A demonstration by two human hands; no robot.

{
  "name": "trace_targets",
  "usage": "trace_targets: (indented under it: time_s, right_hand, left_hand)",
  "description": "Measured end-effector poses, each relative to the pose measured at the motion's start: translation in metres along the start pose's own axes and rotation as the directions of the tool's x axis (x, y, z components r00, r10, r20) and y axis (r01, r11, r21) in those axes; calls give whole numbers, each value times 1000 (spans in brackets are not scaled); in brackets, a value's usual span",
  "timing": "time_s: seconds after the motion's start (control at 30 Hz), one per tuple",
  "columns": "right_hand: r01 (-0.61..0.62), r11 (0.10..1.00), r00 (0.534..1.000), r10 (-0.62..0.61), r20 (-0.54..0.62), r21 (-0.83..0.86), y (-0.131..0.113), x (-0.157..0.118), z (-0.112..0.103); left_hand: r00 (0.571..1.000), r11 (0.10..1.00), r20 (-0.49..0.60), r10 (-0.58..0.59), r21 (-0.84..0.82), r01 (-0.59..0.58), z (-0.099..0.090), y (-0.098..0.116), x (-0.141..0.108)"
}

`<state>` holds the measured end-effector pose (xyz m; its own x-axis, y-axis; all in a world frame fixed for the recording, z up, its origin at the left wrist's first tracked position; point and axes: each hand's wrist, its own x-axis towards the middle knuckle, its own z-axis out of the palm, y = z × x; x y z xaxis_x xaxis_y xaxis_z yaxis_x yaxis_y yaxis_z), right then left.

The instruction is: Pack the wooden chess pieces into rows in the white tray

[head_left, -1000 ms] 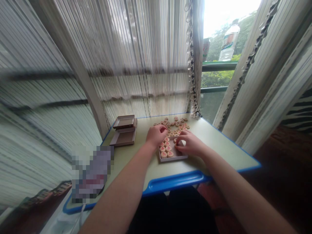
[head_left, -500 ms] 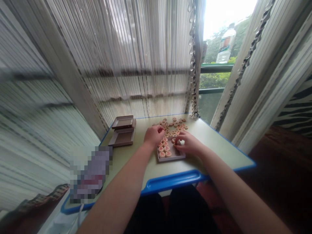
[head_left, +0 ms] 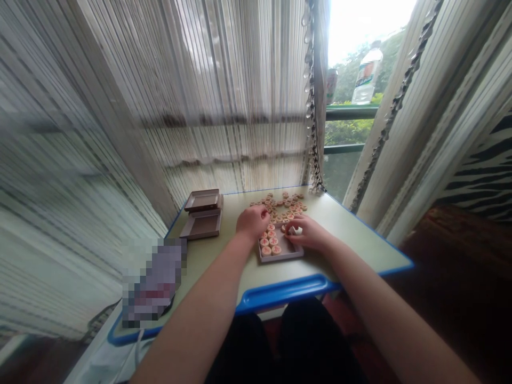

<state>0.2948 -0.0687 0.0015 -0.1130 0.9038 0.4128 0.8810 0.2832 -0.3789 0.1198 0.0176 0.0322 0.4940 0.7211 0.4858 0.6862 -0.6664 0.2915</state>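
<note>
A shallow box (head_left: 281, 258) stands near the middle of the table, with red-marked round xiangqi pieces (head_left: 274, 249) in rows along its left side. My right hand (head_left: 307, 232) reaches over the box's right side, its fingers closed on a xiangqi piece (head_left: 284, 228) near the back. By the far left corner of the box is my left hand (head_left: 253, 222), with its fingers curled together; whatever they may hold is hidden. Just beyond both hands, many loose xiangqi pieces (head_left: 280, 203) lie scattered on the table.
Two shallow box parts, a near one (head_left: 205, 224) and a far one (head_left: 203, 199), lie at the back left. A blurred-out flat object (head_left: 158, 280) with a cable rests at the left edge. A blue pencil groove (head_left: 288, 292) runs along the front. String curtains (head_left: 240, 96) hang behind.
The view has shifted slightly. My right hand has moved only a little at the piece near the back of the box; my left hand stays almost where it was.
</note>
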Motion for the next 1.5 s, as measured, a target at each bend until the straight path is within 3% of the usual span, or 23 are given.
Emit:
trace_targets:
  time_s: [0.97,1.5]
  right_hand:
    - [18,1000,998,-17,-57,16,0,-1,0]
    - [10,1000,1000,-10,11,17,1,0,2]
  left_hand:
    - [999,998,25,22,53,-23,-1,1,-1]
    - [998,999,57,12,41,-14,-2,3,-1]
